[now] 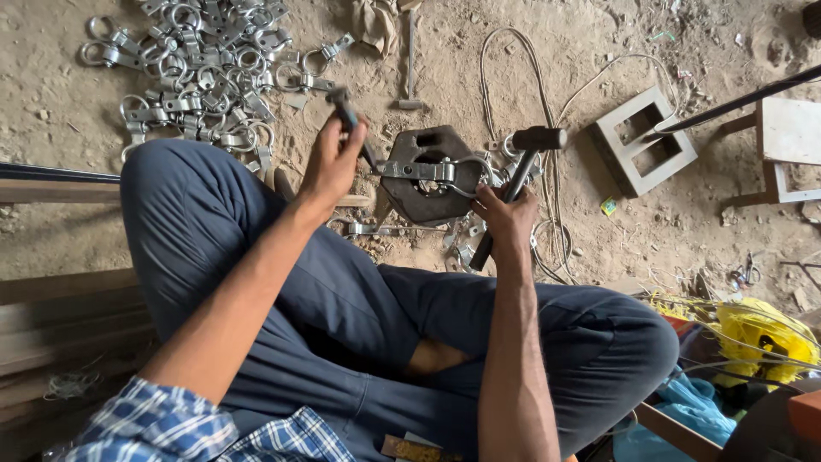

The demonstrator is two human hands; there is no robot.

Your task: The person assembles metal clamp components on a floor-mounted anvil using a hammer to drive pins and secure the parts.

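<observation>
Head view. A person sits cross-legged on the bare dirt floor (pixel 599 34), seen from above. The right hand (pixel 506 216) is closed around the dark handle of a hammer (pixel 523 167), gripping at mid-shaft; the hammer head points right and is raised above the work. The left hand (pixel 333 158) is closed on a slim dark tool (pixel 351 115), possibly a punch or pliers, whose lower end reaches toward the workpiece; its exact tip is hidden. Between the two hands lies a heavy hexagonal steel block (pixel 423 192) with a round hole, serving as an anvil on the floor. Across its top rests a bright metal ring clamp (pixel 440 171), a flat strap with a loop at its right end, touching the block.

Handling, as judged from this view: the clamp looks light, stiff and smooth-plated, so it may skid on the block under a blow; the flat strap seems the surest place to hold it, away from the loop and the strike point. The block appears dense and unlikely to shift. The hammer seems head-heavy, and the mid-shaft grip favours short, controlled taps.

Surroundings: a pile of similar ring clamps (pixel 201 68) lies on the floor beyond the left knee, well apart from the block. A second hammer (pixel 410 60) lies near it. A hollow concrete block (pixel 641 141) sits to the right, with loose wire (pixel 547 103) looping between it and the anvil.
</observation>
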